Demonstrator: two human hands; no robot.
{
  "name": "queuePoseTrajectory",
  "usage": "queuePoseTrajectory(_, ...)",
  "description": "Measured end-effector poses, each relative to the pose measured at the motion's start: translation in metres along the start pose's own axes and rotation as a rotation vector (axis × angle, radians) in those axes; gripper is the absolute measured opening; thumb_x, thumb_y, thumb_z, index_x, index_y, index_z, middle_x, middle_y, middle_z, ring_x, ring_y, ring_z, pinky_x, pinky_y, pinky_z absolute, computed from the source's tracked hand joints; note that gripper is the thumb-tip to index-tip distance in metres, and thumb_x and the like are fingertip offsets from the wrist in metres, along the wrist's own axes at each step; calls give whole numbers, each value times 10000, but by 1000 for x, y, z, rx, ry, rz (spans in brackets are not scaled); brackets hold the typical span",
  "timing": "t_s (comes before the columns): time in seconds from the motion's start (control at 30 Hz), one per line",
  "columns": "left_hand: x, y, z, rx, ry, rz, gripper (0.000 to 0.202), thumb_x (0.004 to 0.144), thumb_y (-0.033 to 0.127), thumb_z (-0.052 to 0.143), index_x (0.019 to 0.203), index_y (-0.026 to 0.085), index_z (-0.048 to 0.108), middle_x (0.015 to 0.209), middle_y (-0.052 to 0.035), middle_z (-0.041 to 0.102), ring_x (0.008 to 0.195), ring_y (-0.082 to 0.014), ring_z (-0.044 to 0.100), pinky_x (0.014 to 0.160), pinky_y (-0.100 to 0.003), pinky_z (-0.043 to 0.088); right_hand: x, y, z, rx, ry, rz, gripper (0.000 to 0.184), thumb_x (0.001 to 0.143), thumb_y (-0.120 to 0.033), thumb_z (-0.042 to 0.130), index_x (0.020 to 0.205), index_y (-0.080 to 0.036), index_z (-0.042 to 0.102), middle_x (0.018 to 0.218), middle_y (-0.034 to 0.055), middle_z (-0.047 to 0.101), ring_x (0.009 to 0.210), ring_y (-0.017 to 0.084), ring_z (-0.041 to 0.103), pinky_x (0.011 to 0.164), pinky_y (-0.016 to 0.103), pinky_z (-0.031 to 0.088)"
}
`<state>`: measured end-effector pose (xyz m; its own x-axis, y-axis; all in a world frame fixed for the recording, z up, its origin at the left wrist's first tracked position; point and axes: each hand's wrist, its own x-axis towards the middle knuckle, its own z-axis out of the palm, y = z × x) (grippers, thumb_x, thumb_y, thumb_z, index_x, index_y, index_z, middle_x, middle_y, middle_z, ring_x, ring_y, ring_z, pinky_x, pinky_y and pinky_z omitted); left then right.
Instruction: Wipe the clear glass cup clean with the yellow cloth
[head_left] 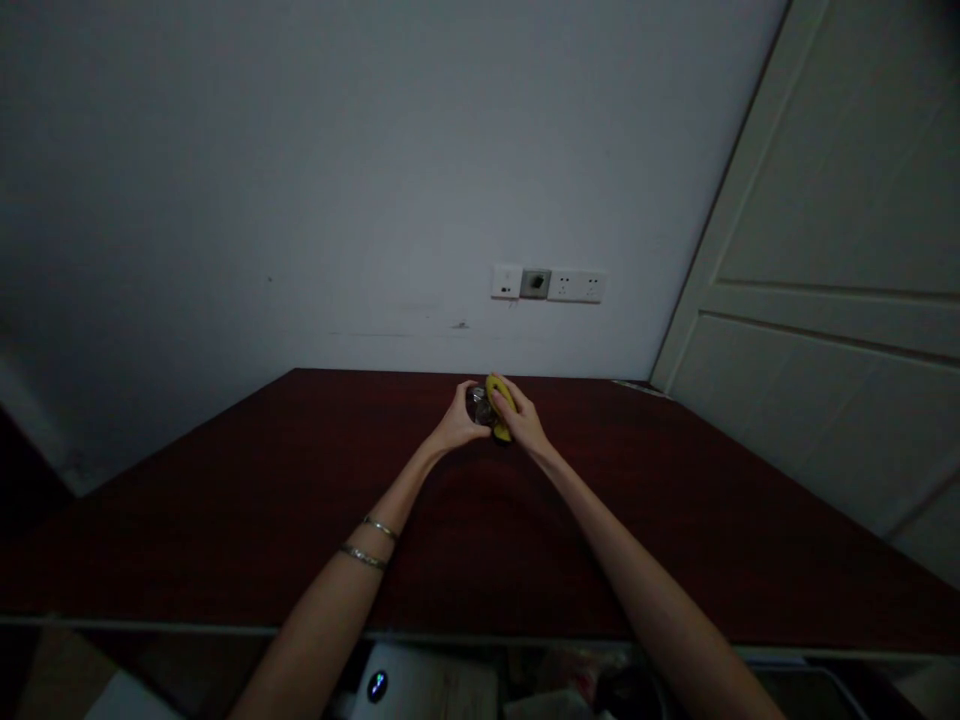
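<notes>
Above the far middle part of the dark red tabletop [300,470], both hands are brought together. My left hand [456,428] curves round a small rounded see-through object [478,405] that looks like glass or clear plastic. My right hand [526,425] grips a yellow oval object [501,393] with a dark lower edge. The yellow piece is right up against the clear one; whether they are joined, I cannot tell. Fingers partly cover both pieces, and in the dim light their exact kind does not show.
Behind the table rises a pale wall with a row of sockets and switches [547,284]. A panelled white door [817,250] stands along the right side. Below the table's front edge are a white box-like device [424,685] with a lit display and several cluttered items.
</notes>
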<state>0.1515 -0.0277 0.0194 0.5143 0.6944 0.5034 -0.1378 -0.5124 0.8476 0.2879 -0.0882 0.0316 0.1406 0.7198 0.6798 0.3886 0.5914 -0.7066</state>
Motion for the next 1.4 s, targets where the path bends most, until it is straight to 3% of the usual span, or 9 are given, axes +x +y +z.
queuePoseTrajectory(0.1, 0, -1, 1, 8, -24, 20, 837, 478, 92, 737, 1202, 154, 321, 1116, -116, 508, 951, -235, 567, 850, -416, 474, -8, -5, -5, -18, -34, -23, 458, 859, -447, 518, 1256, -225, 578, 1385, 85, 508, 1291, 229, 459, 1090, 402, 330)
queuePoseTrajectory(0.27, -1, -3, 2, 0, -41, 85, 761, 535, 141, 736, 1178, 175, 331, 1217, -138, 476, 1056, -232, 539, 909, -392, 450, -19, -19, -5, -138, -211, -222, 368, 788, -379, 651, 1151, -313, 653, 1473, -3, 389, 1387, 222, 311, 1142, 407, 254)
queuePoseTrajectory(0.43, -2, -1, 4, 41, -71, 92, 777, 532, 116, 757, 1200, 170, 364, 1123, -107, 536, 976, -225, 576, 867, -397, 472, -15, -10, 1, -36, 78, -45, 376, 791, -426, 627, 1125, -261, 675, 1356, 50, 539, 1267, 244, 489, 1100, 416, 334)
queuePoseTrajectory(0.57, -4, 2, 4, 106, -59, 101, 812, 482, 91, 784, 1197, 166, 407, 1123, -97, 532, 1037, -251, 546, 935, -435, 429, -10, 0, 3, 0, 171, 60, 492, 846, -500, 509, 1177, -161, 644, 1201, 115, 651, 1133, 274, 600, 982, 457, 460)
queuePoseTrajectory(0.63, -4, 3, 4, 133, -49, 104, 816, 469, 84, 787, 1193, 162, 416, 1129, -96, 527, 1050, -256, 537, 945, -438, 422, -11, -1, 3, 12, 180, 73, 483, 836, -494, 526, 1169, -166, 648, 1201, 107, 652, 1131, 270, 602, 979, 454, 463)
queuePoseTrajectory(0.8, -4, 6, 6, 173, -27, 120, 763, 524, 72, 736, 1202, 148, 395, 1155, -109, 515, 1047, -248, 534, 922, -415, 438, -17, -13, 3, 15, 136, 6, 391, 680, -367, 735, 1056, -263, 708, 1370, 26, 525, 1248, 237, 507, 1100, 379, 337)
queuePoseTrajectory(1.07, -5, 5, 7, 200, -21, 134, 792, 486, 86, 773, 1190, 149, 414, 1153, -108, 526, 1083, -267, 522, 943, -430, 422, -9, -6, 3, 46, 201, 120, 469, 781, -449, 605, 1126, -137, 672, 1161, 122, 670, 1091, 276, 626, 965, 450, 473)
queuePoseTrajectory(1.27, -6, 4, 8, 195, 25, 138, 737, 531, 68, 719, 1183, 168, 391, 1125, -93, 538, 1025, -240, 553, 893, -395, 452, -16, -18, 4, 44, 134, 37, 356, 675, -363, 729, 1019, -269, 723, 1328, 21, 563, 1232, 242, 526, 1091, 387, 350)
queuePoseTrajectory(1.4, -6, 3, 7, 211, 10, 146, 764, 510, 82, 745, 1185, 169, 399, 1128, -86, 543, 1031, -242, 552, 901, -392, 452, -12, -13, 4, 58, 179, 83, 403, 714, -424, 682, 1058, -217, 710, 1238, 58, 632, 1185, 258, 566, 1052, 417, 399)
